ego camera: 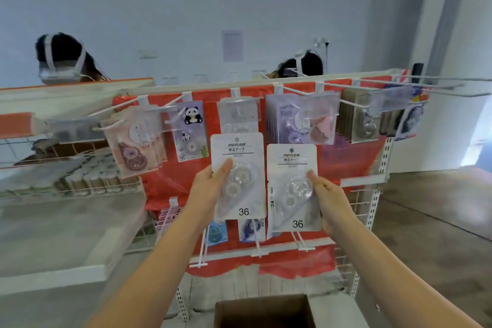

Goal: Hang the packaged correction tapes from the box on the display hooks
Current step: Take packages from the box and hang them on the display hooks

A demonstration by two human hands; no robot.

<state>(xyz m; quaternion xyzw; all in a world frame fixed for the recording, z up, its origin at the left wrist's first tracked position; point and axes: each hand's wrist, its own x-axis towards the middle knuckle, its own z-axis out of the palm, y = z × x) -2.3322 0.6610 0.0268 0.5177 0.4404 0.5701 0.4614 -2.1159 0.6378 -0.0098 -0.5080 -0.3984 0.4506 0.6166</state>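
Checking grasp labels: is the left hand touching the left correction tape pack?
Touching. Head view shows the left hand with its thumb laid over the front of the left pack, gripping its lower left edge.

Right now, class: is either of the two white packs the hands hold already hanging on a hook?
No. The left hand and right hand each hold a pack up in front of the display, below the top hooks.

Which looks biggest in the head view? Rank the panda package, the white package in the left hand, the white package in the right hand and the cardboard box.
1. cardboard box, though cropped and nearest the camera.
2. The left-hand package and right-hand package look alike; no ranking.
3. panda package, hanging farther back.
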